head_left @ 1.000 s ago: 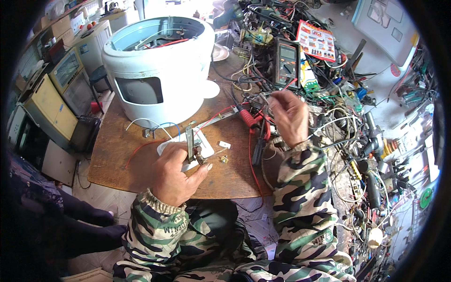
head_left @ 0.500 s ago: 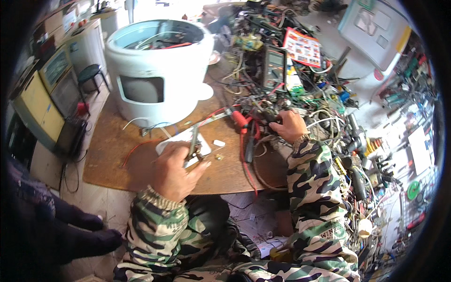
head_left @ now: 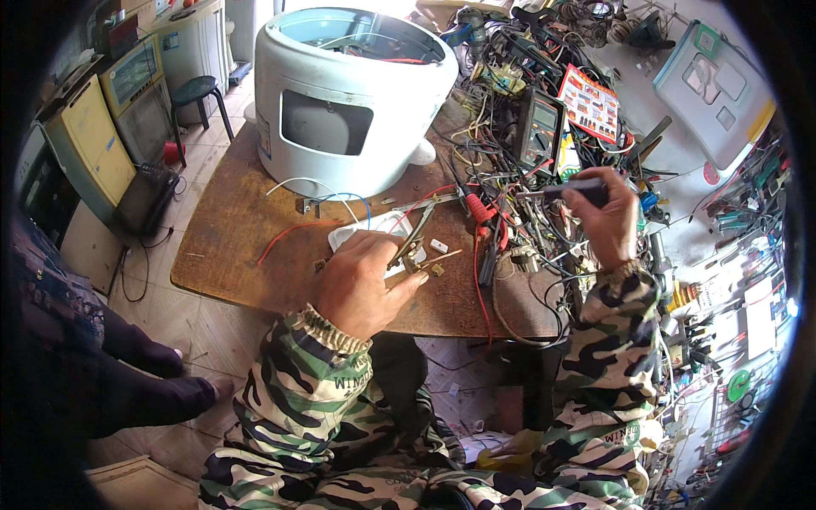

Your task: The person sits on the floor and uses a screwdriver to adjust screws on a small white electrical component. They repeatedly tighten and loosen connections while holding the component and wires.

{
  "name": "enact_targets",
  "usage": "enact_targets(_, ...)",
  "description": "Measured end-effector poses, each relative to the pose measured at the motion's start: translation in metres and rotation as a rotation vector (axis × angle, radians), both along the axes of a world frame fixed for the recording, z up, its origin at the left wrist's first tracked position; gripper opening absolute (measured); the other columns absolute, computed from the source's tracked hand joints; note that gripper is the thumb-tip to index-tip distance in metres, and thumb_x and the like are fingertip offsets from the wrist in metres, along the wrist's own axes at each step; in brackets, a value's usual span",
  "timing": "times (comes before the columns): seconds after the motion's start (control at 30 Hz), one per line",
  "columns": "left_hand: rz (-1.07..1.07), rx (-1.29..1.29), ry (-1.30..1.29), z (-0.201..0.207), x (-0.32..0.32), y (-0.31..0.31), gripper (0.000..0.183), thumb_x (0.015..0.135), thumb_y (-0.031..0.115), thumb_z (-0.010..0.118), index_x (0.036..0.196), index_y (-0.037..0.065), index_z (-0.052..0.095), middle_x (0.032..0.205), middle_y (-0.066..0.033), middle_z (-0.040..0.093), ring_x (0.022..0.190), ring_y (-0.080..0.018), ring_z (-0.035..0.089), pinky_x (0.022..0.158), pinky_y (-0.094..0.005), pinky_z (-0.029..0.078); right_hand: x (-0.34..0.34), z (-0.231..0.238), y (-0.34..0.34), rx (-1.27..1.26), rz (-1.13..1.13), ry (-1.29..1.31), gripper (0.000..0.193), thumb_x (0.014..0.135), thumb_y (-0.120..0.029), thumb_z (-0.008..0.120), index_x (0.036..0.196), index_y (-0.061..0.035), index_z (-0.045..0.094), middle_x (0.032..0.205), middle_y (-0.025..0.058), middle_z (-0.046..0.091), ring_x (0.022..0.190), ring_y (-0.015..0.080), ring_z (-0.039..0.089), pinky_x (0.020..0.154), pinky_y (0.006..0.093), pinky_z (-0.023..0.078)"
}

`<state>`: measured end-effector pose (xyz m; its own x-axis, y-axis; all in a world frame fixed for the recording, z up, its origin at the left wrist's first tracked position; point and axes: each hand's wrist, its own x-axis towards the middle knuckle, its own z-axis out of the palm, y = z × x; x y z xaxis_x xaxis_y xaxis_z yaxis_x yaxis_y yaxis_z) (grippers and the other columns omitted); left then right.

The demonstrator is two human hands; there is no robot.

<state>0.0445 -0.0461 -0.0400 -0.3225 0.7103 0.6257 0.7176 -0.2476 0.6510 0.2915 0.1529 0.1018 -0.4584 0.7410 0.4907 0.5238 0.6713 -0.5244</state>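
Note:
My left hand (head_left: pixel 361 285) is closed on a slim metal piece (head_left: pixel 410 240), its exact kind partly hidden by the fingers. Beneath that hand lies a shallow white plastic part (head_left: pixel 344 235). My right hand (head_left: pixel 610 223) grips a screwdriver by its dark handle (head_left: pixel 588 194), raised over the right side of the table, its shaft pointing left. Close to my left fingertips lie a small white block (head_left: pixel 439 246) and a little brass-coloured piece (head_left: pixel 437 269). Behind them stands a round white appliance housing (head_left: pixel 340 161) with a rectangular opening, its top uncovered.
A multimeter (head_left: pixel 541 127) rests among heaped wires and parts at the right. Red-handled leads (head_left: pixel 480 208) lie on the wooden table (head_left: pixel 221 229). A white panel (head_left: pixel 718 93) is far right. At left are a dark stool (head_left: pixel 195 89) and another person's legs (head_left: pixel 144 382).
My right hand has lifted from the clutter, now with the screwdriver in it. My left hand keeps its metal piece over the white part. The whole view has shifted.

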Motion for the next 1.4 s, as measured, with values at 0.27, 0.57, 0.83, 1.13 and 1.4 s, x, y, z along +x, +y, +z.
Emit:
enact_targets(0.27,-0.022,-0.023,0.004,-0.003,-0.002,0.0,0.037,0.076,0.019,0.086,0.105,0.001,0.071,0.102,-0.0171,0.072,0.1,-0.0373,0.069,0.088,-0.046,0.055,-0.056,0.038,-0.118,-0.088,0.194,0.387,0.027,0.092,-0.01,0.076,0.112,-0.0029,0.059,0.092,0.0026,0.063,0.076,0.0083,0.061,0.066,0.0239,0.052)
enact_targets(0.57,-0.033,-0.004,-0.004,-0.006,-0.003,0.001,0.036,0.078,0.019,0.082,0.107,0.001,0.07,0.101,-0.0165,0.072,0.102,-0.0363,0.067,0.089,-0.0464,0.054,-0.096,0.018,-0.131,-0.07,0.315,0.162,0.028,0.091,-0.008,0.076,0.111,-0.0035,0.057,0.078,0.0012,0.06,0.066,0.0071,0.056,0.06,0.0253,0.046)
enact_targets(0.83,0.014,-0.004,0.013,-0.007,-0.001,0.003,0.035,0.076,0.021,0.084,0.103,0.004,0.069,0.099,-0.0148,0.071,0.101,-0.0351,0.067,0.088,-0.0469,0.053,-0.104,0.006,-0.122,0.051,0.272,0.016,0.028,0.092,-0.01,0.076,0.111,-0.0049,0.057,0.077,0.0036,0.062,0.064,0.0083,0.057,0.058,0.0274,0.048)
enact_targets(1.13,0.025,0.011,-0.021,-0.009,-0.002,-0.003,0.038,0.077,0.023,0.085,0.105,0.002,0.071,0.101,-0.0169,0.071,0.1,-0.0376,0.068,0.088,-0.0478,0.054,-0.113,-0.003,-0.13,-0.121,0.296,0.144,0.025,0.092,-0.003,0.075,0.109,-0.002,0.057,0.085,0.0045,0.064,0.075,0.0084,0.059,0.067,0.0253,0.05)
enact_targets(1.4,-0.001,0.02,0.007,-0.012,-0.003,0.003,0.035,0.077,0.022,0.083,0.104,0.003,0.068,0.1,-0.0149,0.071,0.101,-0.036,0.067,0.087,-0.0473,0.054,-0.118,-0.007,-0.122,0.151,0.187,0.074,0.041,0.078,-0.018,0.093,0.1,-0.0052,0.061,0.07,0.0042,0.064,0.061,0.0105,0.061,0.057,0.0301,0.052)
